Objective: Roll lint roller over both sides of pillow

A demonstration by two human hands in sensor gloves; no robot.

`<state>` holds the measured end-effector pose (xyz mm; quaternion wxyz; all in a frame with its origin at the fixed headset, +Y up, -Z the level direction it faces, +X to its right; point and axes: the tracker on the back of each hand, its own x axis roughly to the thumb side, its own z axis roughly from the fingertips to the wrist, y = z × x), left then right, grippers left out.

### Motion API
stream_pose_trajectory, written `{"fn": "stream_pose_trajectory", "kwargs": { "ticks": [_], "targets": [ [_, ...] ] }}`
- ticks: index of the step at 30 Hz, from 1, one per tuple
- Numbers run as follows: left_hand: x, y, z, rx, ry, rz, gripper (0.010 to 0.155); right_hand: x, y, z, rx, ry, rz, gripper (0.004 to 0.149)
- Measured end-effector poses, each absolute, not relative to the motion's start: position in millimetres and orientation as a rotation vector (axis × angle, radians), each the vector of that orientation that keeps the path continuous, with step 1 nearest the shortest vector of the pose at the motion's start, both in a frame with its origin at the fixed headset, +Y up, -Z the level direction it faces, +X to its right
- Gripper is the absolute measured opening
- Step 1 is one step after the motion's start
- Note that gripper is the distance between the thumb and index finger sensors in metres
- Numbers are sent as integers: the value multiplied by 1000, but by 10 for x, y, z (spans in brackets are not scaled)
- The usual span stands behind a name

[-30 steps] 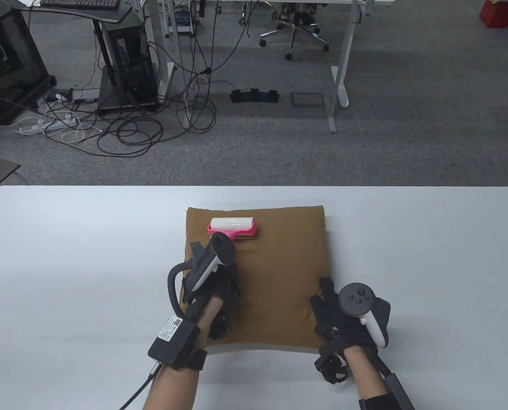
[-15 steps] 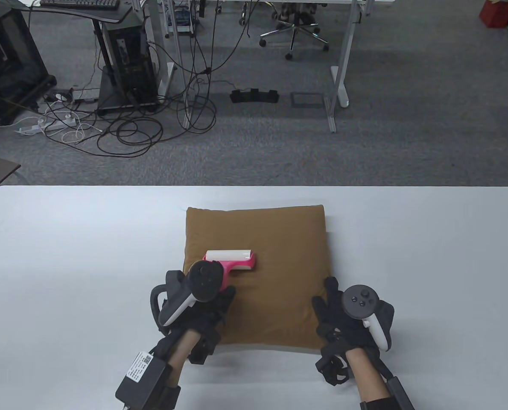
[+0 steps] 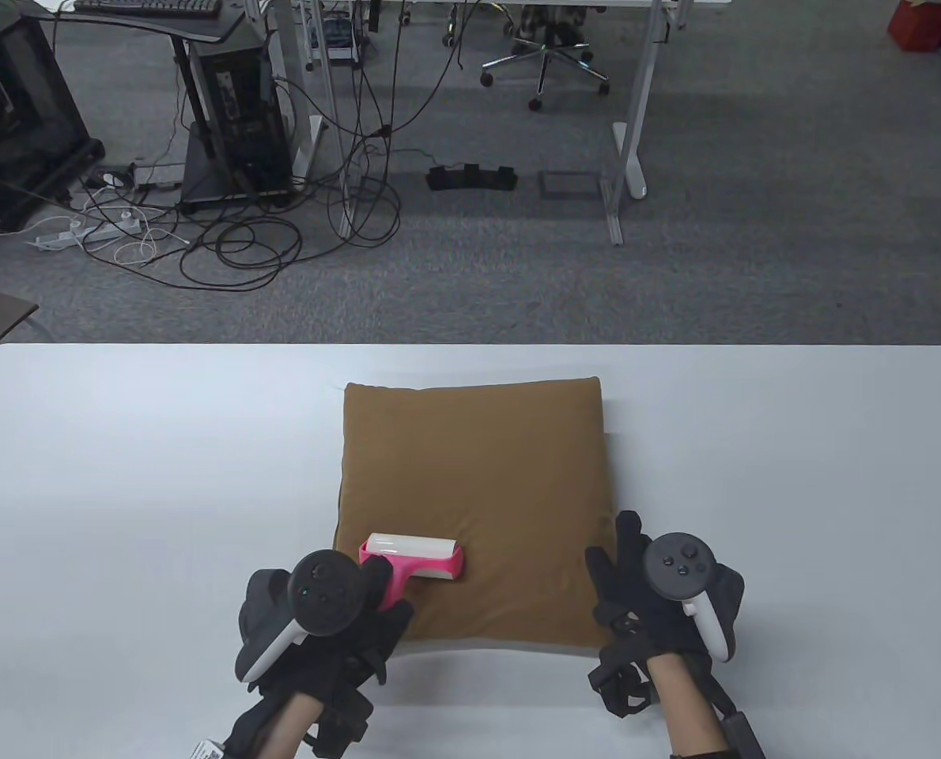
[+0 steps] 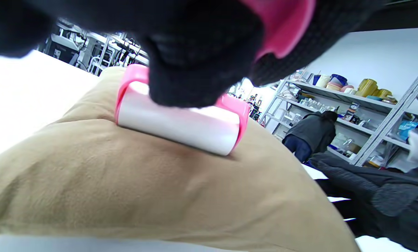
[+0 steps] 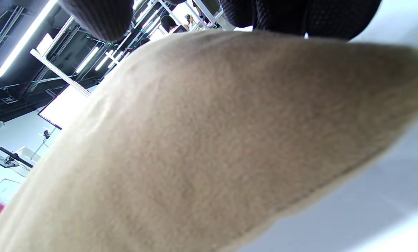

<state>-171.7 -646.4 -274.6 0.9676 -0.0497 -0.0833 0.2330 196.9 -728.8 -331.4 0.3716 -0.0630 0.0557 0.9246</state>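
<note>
The pillow [image 3: 474, 506] is tan cloth, matt, with a fine short nap that looks slightly fuzzy in the right wrist view. On it, the roller [image 3: 410, 548] has a smooth white sheet, probably paper, faintly glossy, in a glossy pink plastic frame. Beneath the pillow, the table [image 3: 122, 490] is smooth, pale and matt. Both hands [image 3: 336, 632] [image 3: 660, 609] wear black knit gloves, matt and coarse-textured.
</note>
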Motion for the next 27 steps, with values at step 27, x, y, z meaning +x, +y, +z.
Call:
{"fn": "stream_pose_trajectory", "kwargs": {
  "ticks": [27],
  "targets": [
    [-2473, -7421, -3279, 109, -16, 1394, 65, 1931, -7416, -3371, -253, 510, 2517, 94]
  ]
}}
